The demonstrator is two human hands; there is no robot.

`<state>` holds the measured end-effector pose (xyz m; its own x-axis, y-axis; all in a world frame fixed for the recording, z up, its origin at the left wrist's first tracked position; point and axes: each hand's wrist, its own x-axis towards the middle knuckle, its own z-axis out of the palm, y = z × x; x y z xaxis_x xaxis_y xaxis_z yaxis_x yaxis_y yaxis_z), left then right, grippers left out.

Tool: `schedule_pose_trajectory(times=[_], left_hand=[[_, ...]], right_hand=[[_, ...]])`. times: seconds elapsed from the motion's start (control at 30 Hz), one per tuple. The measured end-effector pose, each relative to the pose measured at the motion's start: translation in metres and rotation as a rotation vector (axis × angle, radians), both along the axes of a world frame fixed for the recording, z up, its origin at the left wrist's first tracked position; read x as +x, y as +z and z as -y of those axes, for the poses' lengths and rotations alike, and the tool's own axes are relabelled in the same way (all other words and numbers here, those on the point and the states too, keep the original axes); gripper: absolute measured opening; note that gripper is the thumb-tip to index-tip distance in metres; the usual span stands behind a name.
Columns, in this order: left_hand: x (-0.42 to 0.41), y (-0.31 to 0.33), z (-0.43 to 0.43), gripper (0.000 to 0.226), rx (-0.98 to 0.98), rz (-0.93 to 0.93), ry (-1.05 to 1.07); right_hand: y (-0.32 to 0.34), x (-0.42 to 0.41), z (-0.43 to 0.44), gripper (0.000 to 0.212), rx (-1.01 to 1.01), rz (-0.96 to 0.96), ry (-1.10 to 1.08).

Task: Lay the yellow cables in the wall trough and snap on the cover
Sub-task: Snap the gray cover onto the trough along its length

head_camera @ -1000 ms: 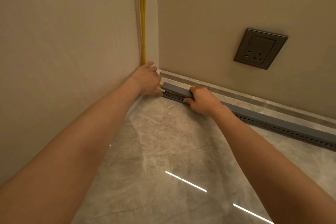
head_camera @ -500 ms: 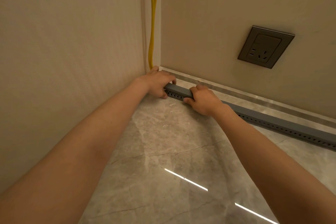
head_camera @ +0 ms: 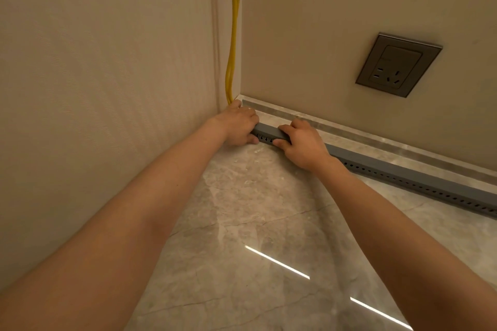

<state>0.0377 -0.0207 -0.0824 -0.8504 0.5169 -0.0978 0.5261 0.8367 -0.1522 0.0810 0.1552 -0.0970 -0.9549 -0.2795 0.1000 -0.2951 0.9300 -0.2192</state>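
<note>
Pressing at the corner end, left hand [head_camera: 236, 126] and right hand [head_camera: 304, 145] clamp curled fingers over the grey trough cover [head_camera: 390, 169]. Yellow cables [head_camera: 233, 48] drop down the corner behind them; seemingly only this end is left to snap.

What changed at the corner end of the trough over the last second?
The left hand moved right, from the wall corner onto the end of the grey trough. It now grips that end and hides the short yellow stretch that showed there a second ago. The right hand keeps its grip on the trough beside it. The yellow cables still hang down the corner, and the wall socket is unchanged.
</note>
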Motion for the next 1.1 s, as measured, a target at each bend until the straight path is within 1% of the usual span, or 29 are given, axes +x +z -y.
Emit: schedule_pose_trajectory(times=[0.03,0.1,0.17,0.23,0.4,0.5,0.6,0.77,0.87,0.93,1.03,1.1], left_hand=[[0.001,0.001,-0.002,0.047,0.001,0.01,0.016],[0.0,0.004,-0.001,0.038,0.043,0.078,0.031],[-0.004,0.008,0.0,0.027,0.094,0.152,0.035],[-0.005,0.012,-0.001,0.023,0.101,0.17,0.046],[-0.007,0.02,-0.007,0.032,0.036,0.143,0.067],[-0.002,0.019,-0.002,0.026,0.027,0.074,-0.014],[0.004,0.014,0.002,0.019,0.067,0.011,-0.072],[0.001,0.02,0.001,0.023,0.028,0.049,-0.087],[0.0,0.022,0.0,0.022,0.01,0.082,-0.077],[0.0,0.021,-0.002,0.023,0.0,0.11,-0.054],[0.0,0.022,-0.003,0.026,-0.016,0.114,-0.032],[0.001,0.021,-0.004,0.028,-0.011,0.12,-0.018]], right_hand=[[0.001,0.0,-0.001,0.04,0.008,-0.001,-0.002],[0.0,0.001,0.0,0.039,-0.002,0.012,-0.008],[0.001,0.002,-0.001,0.038,-0.049,0.026,-0.015],[0.004,0.0,0.0,0.037,-0.108,0.042,-0.039],[0.011,-0.006,0.001,0.029,-0.165,0.12,-0.086],[0.004,-0.003,0.0,0.031,-0.11,0.051,-0.041],[0.001,0.0,-0.001,0.032,-0.082,0.038,0.003],[0.002,-0.001,0.003,0.033,-0.008,0.017,-0.011],[0.006,-0.005,0.014,0.037,0.042,0.042,-0.002],[0.005,-0.007,0.02,0.038,-0.008,0.056,0.003],[0.003,-0.01,0.02,0.036,-0.102,0.034,-0.016],[0.002,-0.011,0.02,0.034,-0.17,0.053,-0.027]])
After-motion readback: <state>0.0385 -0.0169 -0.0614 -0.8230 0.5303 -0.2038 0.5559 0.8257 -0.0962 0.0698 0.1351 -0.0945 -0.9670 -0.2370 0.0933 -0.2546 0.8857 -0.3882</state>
